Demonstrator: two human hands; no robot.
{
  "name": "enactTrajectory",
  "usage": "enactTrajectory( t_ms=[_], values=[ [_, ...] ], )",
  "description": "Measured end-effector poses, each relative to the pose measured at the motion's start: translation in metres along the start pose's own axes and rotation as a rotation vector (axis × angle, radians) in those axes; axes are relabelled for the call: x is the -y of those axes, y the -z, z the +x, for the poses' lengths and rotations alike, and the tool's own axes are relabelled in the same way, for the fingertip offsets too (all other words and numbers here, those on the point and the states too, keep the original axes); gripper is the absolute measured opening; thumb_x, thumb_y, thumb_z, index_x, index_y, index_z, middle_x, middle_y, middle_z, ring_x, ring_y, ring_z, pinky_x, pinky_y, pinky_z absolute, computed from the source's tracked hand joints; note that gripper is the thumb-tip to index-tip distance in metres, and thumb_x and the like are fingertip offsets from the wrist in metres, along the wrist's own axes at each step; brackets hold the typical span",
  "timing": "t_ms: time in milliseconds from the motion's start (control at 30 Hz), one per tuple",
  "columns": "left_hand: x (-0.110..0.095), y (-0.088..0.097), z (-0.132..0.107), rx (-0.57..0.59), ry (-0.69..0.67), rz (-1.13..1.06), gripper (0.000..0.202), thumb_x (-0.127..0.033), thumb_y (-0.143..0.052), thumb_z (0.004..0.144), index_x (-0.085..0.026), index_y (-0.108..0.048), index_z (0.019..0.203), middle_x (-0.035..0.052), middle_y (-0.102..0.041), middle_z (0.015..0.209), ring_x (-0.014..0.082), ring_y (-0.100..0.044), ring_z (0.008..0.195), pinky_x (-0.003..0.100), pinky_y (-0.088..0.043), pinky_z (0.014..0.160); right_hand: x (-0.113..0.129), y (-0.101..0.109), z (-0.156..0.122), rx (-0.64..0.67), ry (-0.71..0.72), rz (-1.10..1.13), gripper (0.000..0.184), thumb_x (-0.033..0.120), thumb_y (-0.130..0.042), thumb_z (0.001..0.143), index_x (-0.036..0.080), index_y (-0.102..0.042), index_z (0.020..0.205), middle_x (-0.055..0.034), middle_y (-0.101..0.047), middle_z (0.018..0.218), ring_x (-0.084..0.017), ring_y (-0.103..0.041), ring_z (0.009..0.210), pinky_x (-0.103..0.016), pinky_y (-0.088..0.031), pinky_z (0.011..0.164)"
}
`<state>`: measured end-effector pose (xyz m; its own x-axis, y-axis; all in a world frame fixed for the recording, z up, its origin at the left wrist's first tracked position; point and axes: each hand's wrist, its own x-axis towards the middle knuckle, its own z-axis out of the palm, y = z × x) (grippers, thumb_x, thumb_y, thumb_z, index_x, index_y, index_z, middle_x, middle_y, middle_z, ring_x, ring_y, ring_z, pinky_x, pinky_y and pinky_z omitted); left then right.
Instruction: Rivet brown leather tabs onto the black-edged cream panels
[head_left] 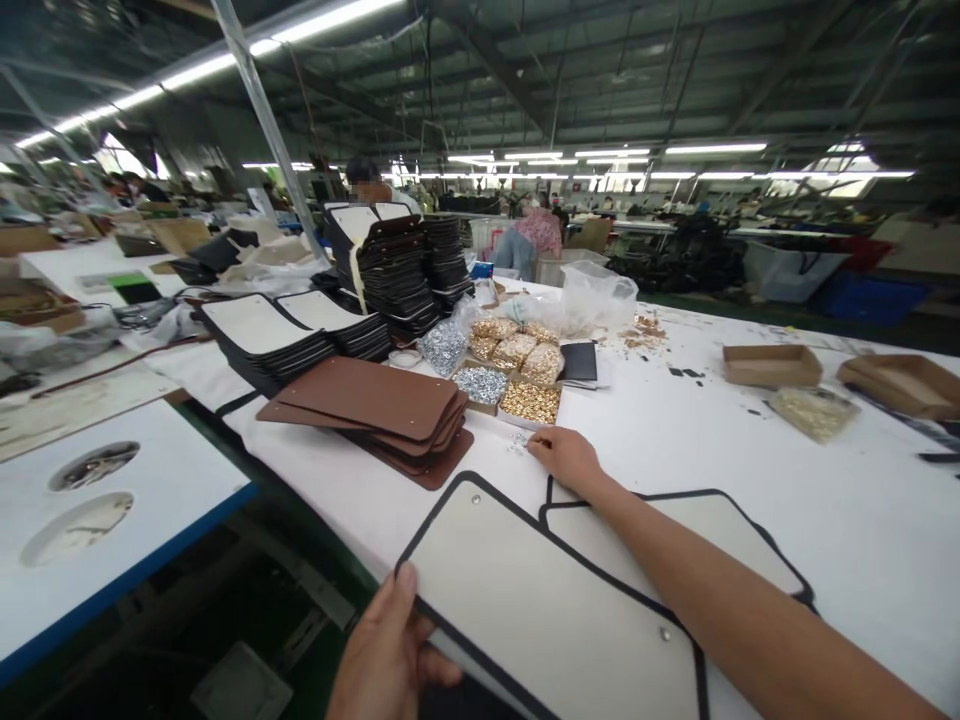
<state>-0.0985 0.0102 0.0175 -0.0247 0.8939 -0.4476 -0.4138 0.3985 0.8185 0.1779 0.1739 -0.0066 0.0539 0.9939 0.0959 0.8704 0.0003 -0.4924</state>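
- Black-edged, pale rectangular panel [555, 610]: at the white-covered table's [862, 500] near side, bottom cut off by the frame; left hand [394, 640] clamps its edge, thumb on top.
- Right hand [568, 457]: fingertips pinched beside loose silver pieces [519, 440]; whatever they grip, I cannot tell.
- Small open box [521, 420]: gold metallic pieces [531, 400]; neighbouring box [484, 408]: silver ones [480, 384].

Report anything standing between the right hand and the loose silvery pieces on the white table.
Nothing visible stands in the way; the silvery pieces lie on the white table right beside the right hand.
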Motion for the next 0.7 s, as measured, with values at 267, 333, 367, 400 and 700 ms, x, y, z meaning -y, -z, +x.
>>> enactTrajectory(
  t_ms=[267, 333, 367, 400, 700],
  values=[
    [-0.056, 0.017, 0.040, -0.011, -0.133, 0.236, 0.053, -0.063, -0.079, 0.073, -0.013, -0.070, 0.090, -0.0013, -0.060, 0.059, 0.0130, -0.053, 0.047, 0.020, -0.041, 0.036, -0.014, 0.008, -0.005, 0.068, 0.146, 0.046, 0.024, 0.039, -0.061, 0.100, 0.018, -0.069, 0.109, -0.0062, -0.070, 0.114, -0.021, -0.067, 0.105, -0.044, -0.054, 0.096],
    [-0.065, 0.016, 0.048, -0.032, -0.160, 0.336, 0.052, -0.064, -0.076, 0.077, -0.014, -0.069, 0.087, -0.0041, -0.054, 0.054, 0.0100, -0.046, 0.043, 0.018, -0.034, 0.034, -0.016, 0.010, -0.005, 0.083, 0.168, 0.060, 0.024, 0.038, -0.064, 0.099, 0.017, -0.069, 0.110, -0.0064, -0.070, 0.115, -0.021, -0.067, 0.105, -0.044, -0.054, 0.096],
    [-0.067, 0.013, 0.051, -0.030, -0.174, 0.385, 0.050, -0.064, -0.074, 0.079, -0.014, -0.068, 0.086, -0.0049, -0.052, 0.053, 0.0092, -0.044, 0.042, 0.017, -0.031, 0.034, -0.017, 0.010, -0.004, 0.087, 0.171, 0.066, 0.024, 0.038, -0.064, 0.099, 0.017, -0.069, 0.110, -0.0065, -0.070, 0.115, -0.021, -0.067, 0.105, -0.044, -0.055, 0.096],
    [-0.068, 0.010, 0.052, -0.021, -0.187, 0.430, 0.049, -0.063, -0.072, 0.081, -0.015, -0.068, 0.085, -0.0056, -0.051, 0.053, 0.0087, -0.043, 0.042, 0.016, -0.030, 0.034, -0.018, 0.010, -0.004, 0.088, 0.170, 0.072, 0.024, 0.038, -0.064, 0.099, 0.017, -0.069, 0.110, -0.0065, -0.070, 0.115, -0.021, -0.067, 0.105, -0.044, -0.055, 0.096],
    [-0.048, -0.032, 0.051, 0.199, -0.195, 0.606, 0.041, -0.047, -0.076, 0.078, -0.015, -0.068, 0.101, 0.0010, -0.066, 0.073, 0.0143, -0.061, 0.059, 0.019, -0.050, 0.041, -0.016, 0.008, -0.005, 0.030, 0.111, 0.230, 0.022, 0.037, -0.066, 0.098, 0.017, -0.068, 0.107, -0.0064, -0.069, 0.114, -0.021, -0.067, 0.105, -0.044, -0.055, 0.095]
  ],
)
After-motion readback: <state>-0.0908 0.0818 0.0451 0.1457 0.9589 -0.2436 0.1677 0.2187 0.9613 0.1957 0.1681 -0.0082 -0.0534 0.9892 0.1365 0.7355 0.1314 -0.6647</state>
